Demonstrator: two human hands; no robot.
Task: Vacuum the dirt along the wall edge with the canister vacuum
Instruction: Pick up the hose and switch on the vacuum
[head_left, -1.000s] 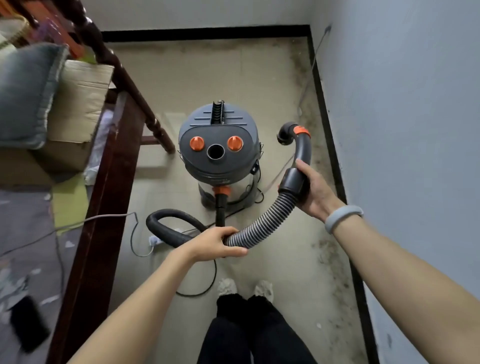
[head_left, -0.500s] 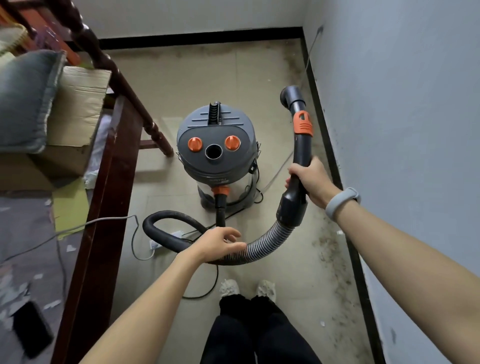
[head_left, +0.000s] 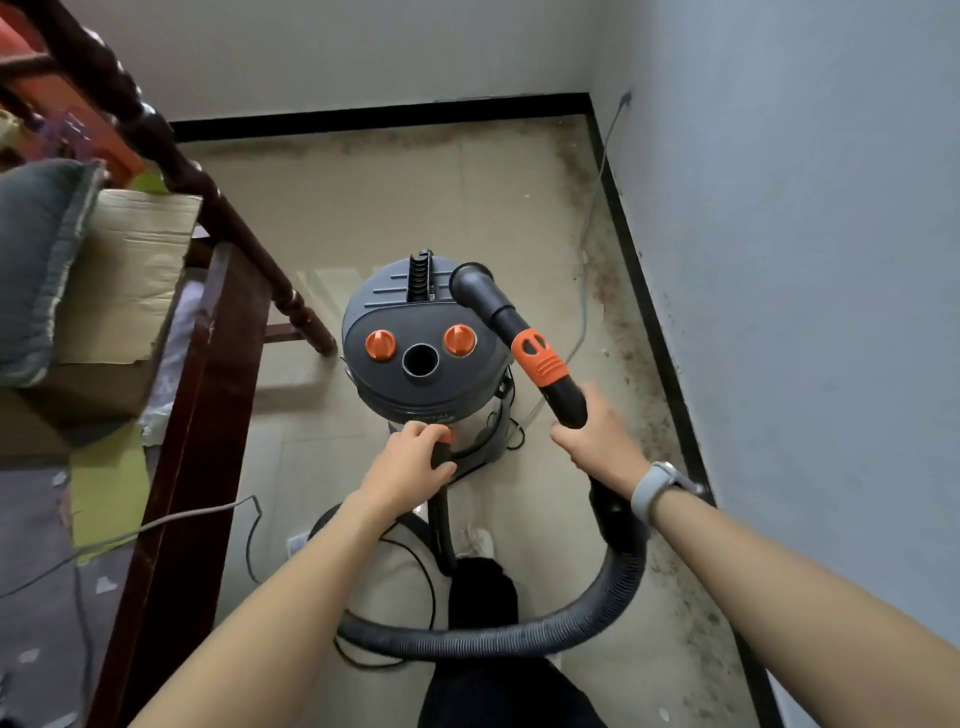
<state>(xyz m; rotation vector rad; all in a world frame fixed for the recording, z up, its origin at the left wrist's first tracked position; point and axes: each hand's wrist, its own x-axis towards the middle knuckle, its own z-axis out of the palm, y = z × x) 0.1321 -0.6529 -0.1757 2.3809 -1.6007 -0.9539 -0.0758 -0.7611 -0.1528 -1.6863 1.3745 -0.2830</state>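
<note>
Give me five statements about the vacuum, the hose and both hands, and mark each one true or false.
1. The right hand holds the hose handle. True.
2. The nozzle touches the floor. False: it is raised, over the vacuum.
3. The left hand is at the hose joint at the vacuum's front. True.
4. The dirt lies along the left side. False: it runs along the right wall.
5. The vacuum top has two orange knobs. True.

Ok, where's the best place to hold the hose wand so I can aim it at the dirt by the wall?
Hold the black curved handle just below the orange collar, where the right hand is. Come from the wall side, palm wrapping round it. The rigid section steers the open nozzle; the ribbed hose behind would probably just flex.
</note>
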